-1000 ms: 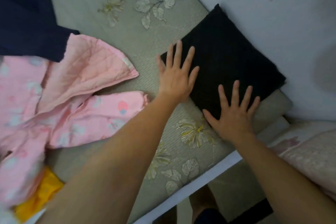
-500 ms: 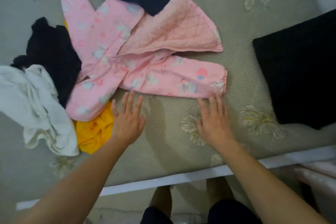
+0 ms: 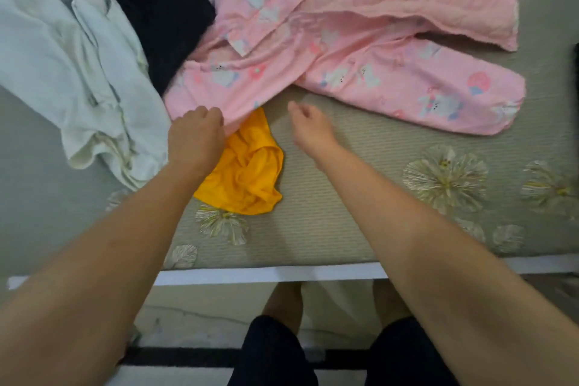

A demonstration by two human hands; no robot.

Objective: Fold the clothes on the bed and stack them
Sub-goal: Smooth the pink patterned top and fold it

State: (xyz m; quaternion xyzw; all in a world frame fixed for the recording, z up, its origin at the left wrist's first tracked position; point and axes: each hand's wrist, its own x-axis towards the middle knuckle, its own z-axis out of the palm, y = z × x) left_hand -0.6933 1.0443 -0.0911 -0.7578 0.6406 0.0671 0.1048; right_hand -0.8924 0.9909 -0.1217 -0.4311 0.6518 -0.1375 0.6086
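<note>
Presently: bed (image 3: 344, 222) with four garments in view, none folded and no stack visible. Task judged near its start, all folding left to do.

1. White garment (image 3: 78, 72), far left, crumpled; its left part is cut off by the frame.
2. Black garment (image 3: 156, 9), far, heaped between the white and the pink; kind not discernible.
3. Left hand (image 3: 195, 138), grip clamped on the near hem of the pink garment (image 3: 344, 41); fingertips hidden by the cloth.
4. Yellow garment (image 3: 247, 172), bunched at near middle, its far end under the pink hem.
5. Right hand (image 3: 308, 128), just right of the yellow garment, close to the pink hem. Fingers half curled and blurred; whether the grip holds cloth cannot be told.
6. Pink garment, printed, sprawled from middle to right with plain lining showing; far part cut off. Judged next for folding.
7. Dark sliver (image 3: 576, 66) at the right edge, cut off; unidentified.
</note>
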